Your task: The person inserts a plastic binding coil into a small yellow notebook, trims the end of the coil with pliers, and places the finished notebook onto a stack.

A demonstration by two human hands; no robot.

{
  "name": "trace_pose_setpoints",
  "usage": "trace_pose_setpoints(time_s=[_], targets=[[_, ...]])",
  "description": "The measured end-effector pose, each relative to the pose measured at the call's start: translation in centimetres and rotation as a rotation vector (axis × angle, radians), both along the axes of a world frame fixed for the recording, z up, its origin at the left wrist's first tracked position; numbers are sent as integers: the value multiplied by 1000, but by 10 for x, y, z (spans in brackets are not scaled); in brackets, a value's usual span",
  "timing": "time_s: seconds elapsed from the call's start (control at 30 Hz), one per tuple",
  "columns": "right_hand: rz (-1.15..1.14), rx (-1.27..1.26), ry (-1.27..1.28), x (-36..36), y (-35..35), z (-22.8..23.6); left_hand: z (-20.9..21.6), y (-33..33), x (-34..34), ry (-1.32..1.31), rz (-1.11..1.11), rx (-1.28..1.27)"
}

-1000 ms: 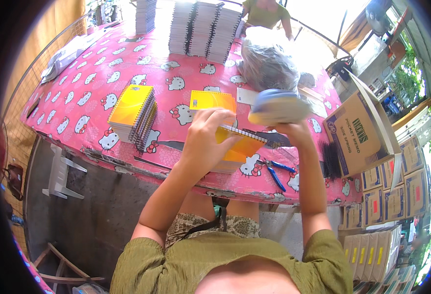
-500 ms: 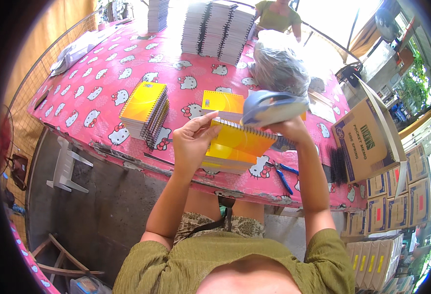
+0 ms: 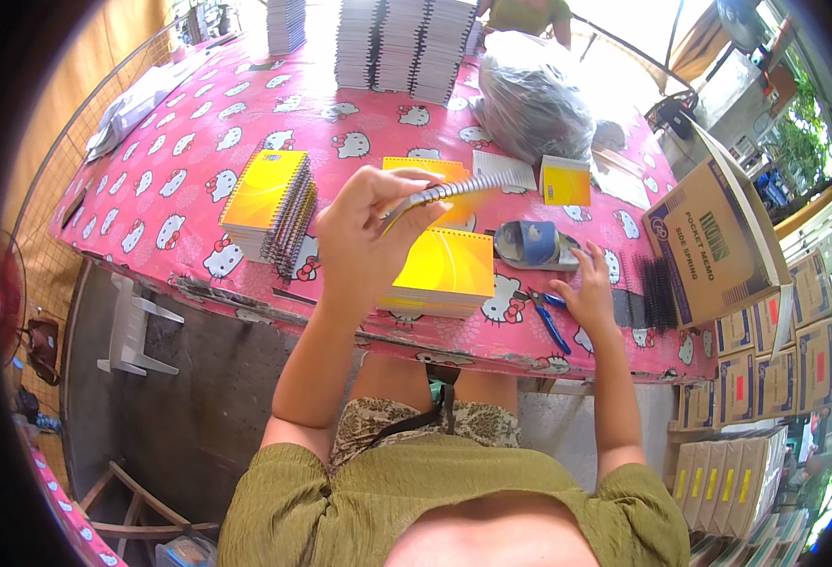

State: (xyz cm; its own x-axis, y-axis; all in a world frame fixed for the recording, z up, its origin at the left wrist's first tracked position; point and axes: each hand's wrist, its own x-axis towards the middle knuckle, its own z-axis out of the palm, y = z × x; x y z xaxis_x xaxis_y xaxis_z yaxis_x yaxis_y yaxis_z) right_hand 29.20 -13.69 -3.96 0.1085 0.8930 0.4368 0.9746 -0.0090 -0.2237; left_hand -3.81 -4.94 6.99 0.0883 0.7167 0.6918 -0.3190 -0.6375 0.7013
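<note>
In my left hand (image 3: 378, 213) a small yellow spiral notebook (image 3: 411, 200) is pinched between thumb and fingers, tilted nearly edge-on, its wire coil upward. Below it lies a stack of yellow notebooks (image 3: 446, 267), and behind that another yellow notebook (image 3: 416, 168) is partly hidden by my hand. My right hand (image 3: 588, 291) is empty, fingers spread, its fingertips close to a blue-and-grey slipper (image 3: 529, 244) on the table. Beside its thumb are blue-handled pliers (image 3: 553, 329).
A bound stack of yellow notebooks (image 3: 266, 203) stands left on the pink table (image 3: 175, 180). Tall stacks of white spiral pads (image 3: 399, 47), a plastic bag (image 3: 534, 99) and a person (image 3: 529, 13) are farther back. Black coils (image 3: 660, 288) and a carton (image 3: 713, 246) stand right.
My right hand has set the slipper down on the table and let go. My left hand has lifted the notebook off the stack and tilted it.
</note>
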Motion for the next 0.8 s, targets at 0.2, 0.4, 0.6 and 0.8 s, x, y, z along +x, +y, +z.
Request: trace_pose_setpoints(time_s=[0.2,0.4,0.6,0.8], targets=[[-34,-186,44,-35,-70,-17,-54,-41,-2,622,181,503],[-12,-344,679,-66,-76,23,-65,-49,-4,628,230,389],[370,-33,447,-130,-74,69,-63,-52,5,453,268,246],[349,27,319,-145,-65,79,-66,-57,5,469,280,249]])
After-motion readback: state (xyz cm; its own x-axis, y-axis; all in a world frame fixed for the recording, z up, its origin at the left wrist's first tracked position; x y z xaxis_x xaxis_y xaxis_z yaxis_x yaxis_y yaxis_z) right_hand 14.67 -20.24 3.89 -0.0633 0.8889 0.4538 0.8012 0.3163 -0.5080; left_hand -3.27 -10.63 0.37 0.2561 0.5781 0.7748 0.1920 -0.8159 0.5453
